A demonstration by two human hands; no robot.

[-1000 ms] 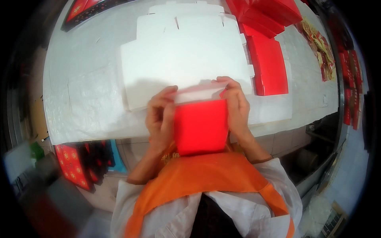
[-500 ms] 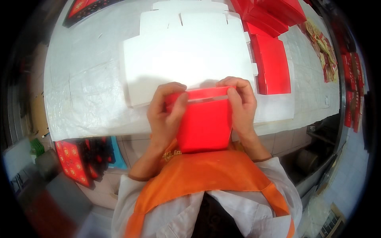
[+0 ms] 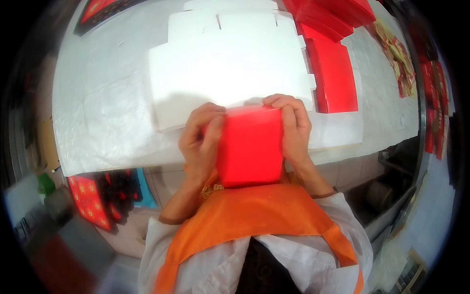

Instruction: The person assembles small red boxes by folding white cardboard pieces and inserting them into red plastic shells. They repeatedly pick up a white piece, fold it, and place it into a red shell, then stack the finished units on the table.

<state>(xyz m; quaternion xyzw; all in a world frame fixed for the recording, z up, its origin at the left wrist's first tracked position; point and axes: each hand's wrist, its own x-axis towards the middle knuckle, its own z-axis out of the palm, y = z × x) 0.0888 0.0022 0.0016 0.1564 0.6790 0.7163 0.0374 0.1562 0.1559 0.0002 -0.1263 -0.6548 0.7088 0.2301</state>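
Observation:
A red cardboard box is held upright against my orange apron at the table's near edge. My left hand grips its upper left corner, thumb and fingers closed on the card. At the upper right corner my right hand pinches the box in the same way. The top flap lies folded down along the upper edge between both hands. Just beyond the hands, a stack of flat white box blanks lies on the table, partly covered by my fingers.
Folded red boxes stand right of the blanks, with more red boxes piled behind. Packaged items lie at the table's right edge. A black and red patterned box sits far left. Patterned red boxes stand below the table's left side.
The raised top flap has come down, so the gap under it has closed. Both hands have shifted slightly left and stay on the box's upper corners.

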